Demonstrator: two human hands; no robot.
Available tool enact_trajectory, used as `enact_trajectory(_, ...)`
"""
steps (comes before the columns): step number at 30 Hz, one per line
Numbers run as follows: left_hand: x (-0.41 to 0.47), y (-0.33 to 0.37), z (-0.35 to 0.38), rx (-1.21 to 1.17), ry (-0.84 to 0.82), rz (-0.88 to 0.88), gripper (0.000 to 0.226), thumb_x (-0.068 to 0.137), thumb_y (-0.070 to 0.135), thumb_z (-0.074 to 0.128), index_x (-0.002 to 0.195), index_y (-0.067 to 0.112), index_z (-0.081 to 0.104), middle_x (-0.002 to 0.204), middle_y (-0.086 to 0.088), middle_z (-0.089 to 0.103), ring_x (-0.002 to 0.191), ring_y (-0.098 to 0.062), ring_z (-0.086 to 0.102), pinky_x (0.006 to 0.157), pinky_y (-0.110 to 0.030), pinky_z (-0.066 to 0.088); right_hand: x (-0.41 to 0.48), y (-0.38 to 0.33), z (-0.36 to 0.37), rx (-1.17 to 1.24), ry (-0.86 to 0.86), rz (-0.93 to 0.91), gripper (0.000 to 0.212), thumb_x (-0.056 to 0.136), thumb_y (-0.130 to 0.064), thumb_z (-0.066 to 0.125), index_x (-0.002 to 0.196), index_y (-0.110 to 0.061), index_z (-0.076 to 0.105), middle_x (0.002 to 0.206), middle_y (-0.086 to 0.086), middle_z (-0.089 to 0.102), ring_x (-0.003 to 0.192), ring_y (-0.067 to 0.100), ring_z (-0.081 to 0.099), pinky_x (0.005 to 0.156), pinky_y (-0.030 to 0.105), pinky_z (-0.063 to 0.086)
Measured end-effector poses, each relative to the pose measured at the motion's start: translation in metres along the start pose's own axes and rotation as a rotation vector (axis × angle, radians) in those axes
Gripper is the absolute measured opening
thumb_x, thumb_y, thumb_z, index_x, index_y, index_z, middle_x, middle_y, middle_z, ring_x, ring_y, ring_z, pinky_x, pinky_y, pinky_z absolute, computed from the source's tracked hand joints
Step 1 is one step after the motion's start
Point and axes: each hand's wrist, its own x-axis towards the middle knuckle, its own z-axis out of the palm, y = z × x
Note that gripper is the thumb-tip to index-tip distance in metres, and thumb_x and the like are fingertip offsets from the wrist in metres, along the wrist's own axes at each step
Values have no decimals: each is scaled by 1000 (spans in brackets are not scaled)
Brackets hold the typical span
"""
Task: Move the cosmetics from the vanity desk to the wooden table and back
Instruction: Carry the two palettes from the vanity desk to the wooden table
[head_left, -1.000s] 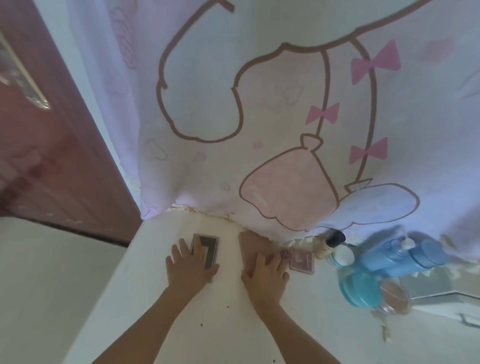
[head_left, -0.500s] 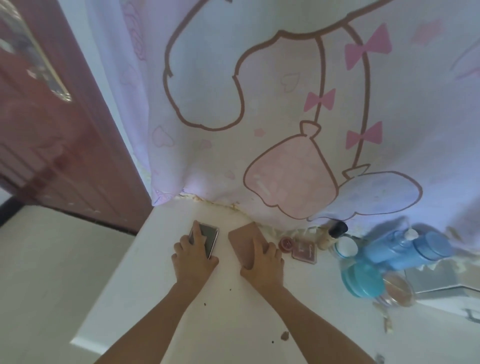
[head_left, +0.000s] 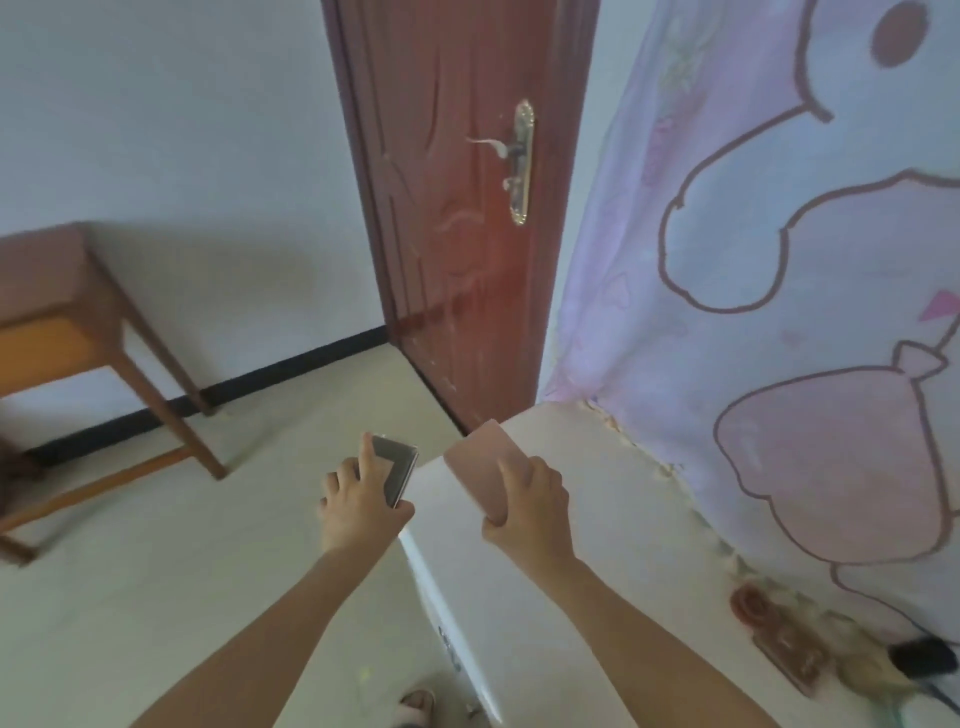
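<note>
Two flat cosmetic cases are in the hands. The left hand grips a grey compact, index finger laid straight along its lid and thumb tucked at the near edge. It hangs over the floor, just past the left edge of the white counter. The right hand grips a pink palette case by its near end, fingers curled over the top. The case is tilted above the counter's far left corner. The hand hides its near end, and I cannot tell whether it touches the surface. Both lids are too blurred to read any marking.

More cosmetics lie near the counter's back edge, well apart from the hands. They are a small red round pot, a pink blush palette just beside it, and a smeared pale shape with a black cap that is cut off by the frame. A cartoon-printed curtain hangs down to that back edge.

Left of the counter is open floor. Across it stands the wooden counter on thin legs against the wall, its left part out of frame. A red-brown door with a brass handle stands between the two. A sandalled foot shows at the bottom edge.
</note>
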Motion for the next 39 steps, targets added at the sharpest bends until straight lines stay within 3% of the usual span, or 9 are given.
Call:
enact_trajectory(3, -20, -38, -32, -63, 71, -113, 91, 75, 27, 66, 144, 18, 8, 134, -13, 39, 117, -33, 34, 95, -43, 36, 0, -40, 2, 50, -81, -126, 62, 47, -21, 77, 101, -15, 48, 90, 12, 53, 78, 30, 53, 65, 36, 48)
enact_trajectory(5, -32, -64, -53, -93, 130, -178, 89, 74, 27, 67, 143, 16, 12, 133, -14, 40, 116, -33, 34, 95, -43, 37, -1, -71, 3, 41, -161, -230, 55, 66, -24, 69, 115, -15, 47, 113, 13, 46, 101, 32, 45, 86, 37, 40)
enact_trajectory(8, -45, -95, -85, -127, 213, -262, 86, 73, 27, 67, 141, 15, 16, 132, -14, 42, 117, -32, 34, 94, -42, 37, 2, -110, 6, 55, -195, -359, 56, 77, -30, 61, 127, -18, 39, 129, 11, 34, 116, 29, 33, 98, 34, 30)
enact_trajectory(14, -86, -163, -149, -132, 388, -417, 84, 74, 29, 66, 141, 18, 17, 131, -16, 43, 117, -34, 37, 93, -42, 38, -5, -208, 5, 61, -209, -600, 62, 81, -35, 62, 134, -18, 34, 136, 12, 26, 121, 29, 27, 99, 33, 26)
enact_trajectory(22, -168, -276, -232, -100, 554, -587, 76, 74, 33, 63, 137, 17, 24, 122, -16, 50, 112, -32, 42, 84, -37, 40, -63, -356, 22, 91, -212, -835, 61, 77, -33, 62, 131, -16, 38, 125, 12, 35, 114, 32, 33, 94, 34, 31)
enact_trajectory(28, -232, -365, -277, -67, 635, -652, 75, 74, 33, 62, 137, 18, 23, 120, -13, 51, 109, -30, 42, 81, -34, 38, -120, -453, 37, 104, -192, -997, 62, 79, -33, 64, 133, -18, 36, 129, 11, 35, 115, 27, 34, 95, 33, 34)
enact_trajectory(33, -267, -414, -298, -58, 671, -694, 79, 75, 34, 63, 139, 17, 20, 123, -12, 50, 110, -29, 42, 76, -32, 37, -146, -502, 54, 77, -172, -1059, 66, 77, -40, 67, 132, -20, 36, 129, 10, 37, 113, 22, 36, 93, 31, 40)
enact_trajectory(39, -278, -452, -304, -101, 693, -737, 79, 73, 34, 62, 138, 21, 21, 120, -10, 51, 110, -28, 43, 73, -31, 36, -153, -540, 69, 31, -195, -1105, 67, 80, -43, 64, 135, -21, 33, 133, 10, 33, 117, 23, 34, 97, 31, 36)
